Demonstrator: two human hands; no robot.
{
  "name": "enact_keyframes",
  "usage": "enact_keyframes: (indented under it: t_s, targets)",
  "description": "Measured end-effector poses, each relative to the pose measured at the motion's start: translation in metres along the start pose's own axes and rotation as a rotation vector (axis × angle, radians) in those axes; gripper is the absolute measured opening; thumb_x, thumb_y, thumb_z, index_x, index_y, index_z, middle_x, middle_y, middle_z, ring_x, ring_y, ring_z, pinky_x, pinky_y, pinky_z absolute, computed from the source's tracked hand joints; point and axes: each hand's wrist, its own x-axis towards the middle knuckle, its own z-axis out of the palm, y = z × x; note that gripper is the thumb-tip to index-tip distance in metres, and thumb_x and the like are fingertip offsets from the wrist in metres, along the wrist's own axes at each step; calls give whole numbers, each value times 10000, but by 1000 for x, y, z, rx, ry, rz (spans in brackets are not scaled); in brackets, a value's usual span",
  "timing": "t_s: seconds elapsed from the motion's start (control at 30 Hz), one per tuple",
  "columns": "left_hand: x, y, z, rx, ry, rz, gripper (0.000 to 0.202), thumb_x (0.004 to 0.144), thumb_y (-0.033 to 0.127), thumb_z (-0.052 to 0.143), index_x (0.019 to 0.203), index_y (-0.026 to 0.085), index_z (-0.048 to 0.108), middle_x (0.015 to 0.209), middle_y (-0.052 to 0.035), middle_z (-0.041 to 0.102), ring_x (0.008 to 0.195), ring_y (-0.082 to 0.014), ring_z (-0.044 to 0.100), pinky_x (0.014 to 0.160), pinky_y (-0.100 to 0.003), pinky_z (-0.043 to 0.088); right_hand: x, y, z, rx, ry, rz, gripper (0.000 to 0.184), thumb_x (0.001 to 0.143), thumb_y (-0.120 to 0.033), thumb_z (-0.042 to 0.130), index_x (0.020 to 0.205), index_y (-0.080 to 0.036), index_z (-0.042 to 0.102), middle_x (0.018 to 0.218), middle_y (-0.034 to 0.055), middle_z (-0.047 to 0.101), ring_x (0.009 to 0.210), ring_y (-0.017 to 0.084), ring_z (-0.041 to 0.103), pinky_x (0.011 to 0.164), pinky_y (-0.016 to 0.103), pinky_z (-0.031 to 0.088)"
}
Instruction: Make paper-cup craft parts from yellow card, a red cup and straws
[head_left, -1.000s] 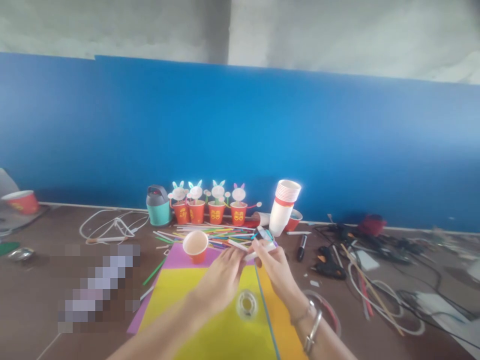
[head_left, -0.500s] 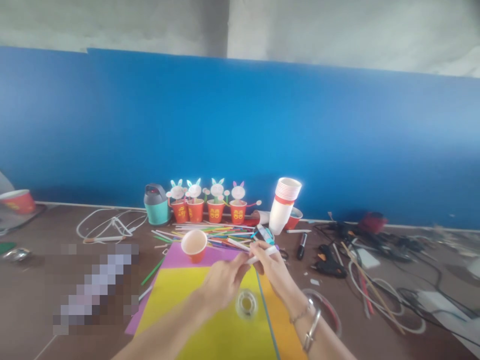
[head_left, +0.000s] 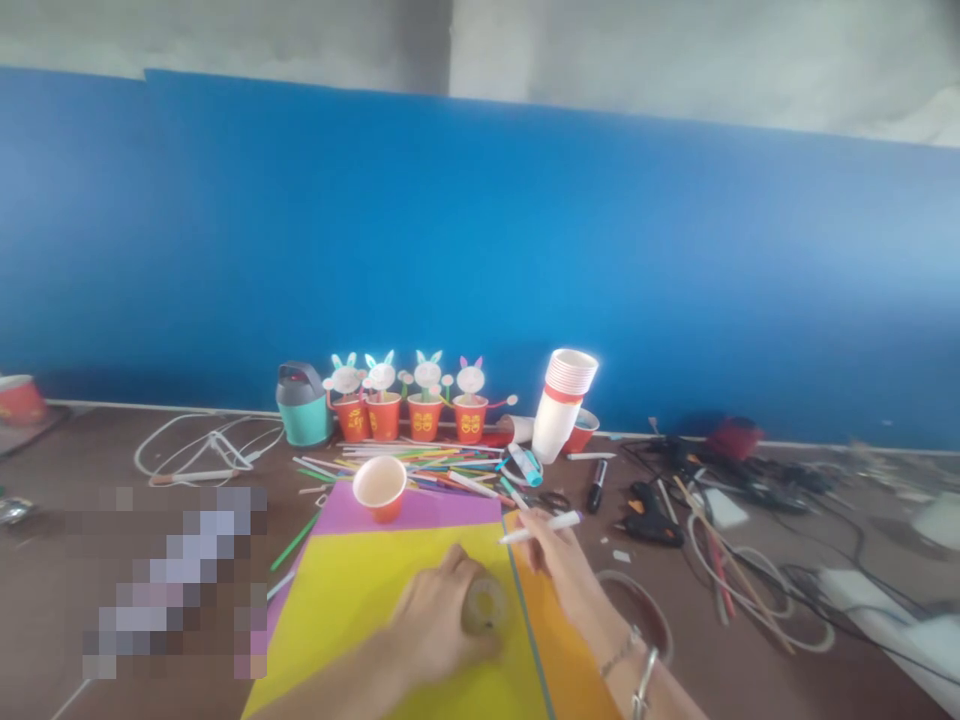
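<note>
Rightmost rabbit cup [head_left: 470, 408]: gold sign — apparently double-happiness
Next rabbit cup left [head_left: 424, 408]: same sign
Leftmost rabbit cup [head_left: 349, 407]: gold marks — illegible

Between the cup [head_left: 380, 488] and the tape [head_left: 472, 607], the yellow sheet [head_left: 360, 580] is leaving passing room. Behind the cup, straws [head_left: 420, 458] are lying across the surface [head_left: 780, 690], and farther back figures [head_left: 425, 417] are standing in a row. At the right, the glue gun [head_left: 651, 517] and cables [head_left: 772, 488] are blocking a low way.
</note>
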Motion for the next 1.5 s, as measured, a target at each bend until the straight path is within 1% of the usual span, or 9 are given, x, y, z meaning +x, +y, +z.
enact_keyframes:
  t_s: [0.17, 0.37, 0.5, 0.63, 0.8, 0.93, 1.07, 1.3, 1.5]
  targets:
    - [-1, -4, 1, -14, 8, 29, 543, 590, 434, 741, 1097, 324, 578, 1081, 4, 559, 833, -212, 628, 732, -310, 460, 7, 20, -2, -4, -87, 129, 303, 675, -468, 680, 651, -172, 622, 545, 9, 634, 500, 127, 535, 498, 240, 380]
    - [-6, -3, -2, -25, -42, -36, 824, 569, 464, 738, 1305, 289, 410, 1278, -60, 497, 1045, -295, 571, 886, -389, 423, 9, 22, -3, -31, -94, 115, 247, 658, -382, 662, 559, -199, 528, 427, -36, 552, 399, 96, 428, 414, 222, 292]
    - [-6, -3, -3, -33, -23, 1, 534, 639, 393, 674, 1126, 257, 503, 1157, -37, 548, 959, -254, 595, 820, -357, 435, 7, 21, -3, -47, -103, 99, 221, 662, -352, 634, 556, -203, 510, 451, -35, 563, 421, 100, 444, 424, 221, 303]
    - [-5, -3, -3, -21, -3, 45, 423, 639, 365, 667, 1026, 257, 534, 1057, -14, 569, 858, -212, 607, 728, -306, 433, 7, 20, -4, -77, -120, 88, 229, 670, -354, 618, 546, -202, 500, 448, -33, 554, 416, 97, 429, 422, 217, 292]
    - [-2, -5, -1, -46, 15, 60, 411, 625, 383, 680, 998, 267, 556, 1008, -1, 582, 815, -195, 609, 678, -281, 419, -3, 7, -6, -136, -173, 38, 193, 687, -262, 611, 573, -201, 468, 435, -81, 427, 426, 73, 335, 437, 206, 240]
    - [0, -5, -2, -48, 4, 40, 370, 619, 361, 663, 961, 259, 565, 945, 4, 580, 728, -175, 609, 594, -262, 389, -17, -6, -6, -362, -379, -140, 114, 701, -163, 592, 649, -194, 495, 573, -60, 462, 531, 94, 411, 498, 213, 309]
    - [0, -4, -4, -35, 4, 30, 312, 635, 329, 628, 927, 248, 555, 910, 2, 588, 692, -167, 600, 554, -255, 359, -30, -19, -3, -569, -499, -207, 157, 810, -201, 521, 655, -195, 493, 585, -49, 453, 546, 103, 396, 504, 223, 306]
    - [1, -5, 0, -65, 20, 32, 324, 613, 326, 633, 918, 247, 560, 886, 2, 603, 686, -174, 602, 558, -264, 367, -39, -40, -10, -828, -462, -421, 109, 833, -195, 504, 734, -214, 546, 690, -11, 592, 631, 141, 519, 581, 241, 373]
    - [1, -4, -1, -111, 8, 14, 349, 611, 345, 673, 945, 280, 593, 926, 8, 625, 753, -192, 619, 635, -279, 412, -32, -54, -22, -877, -398, -302, 181, 889, -294, 489, 735, -226, 556, 564, -42, 524, 494, 114, 439, 454, 225, 308]
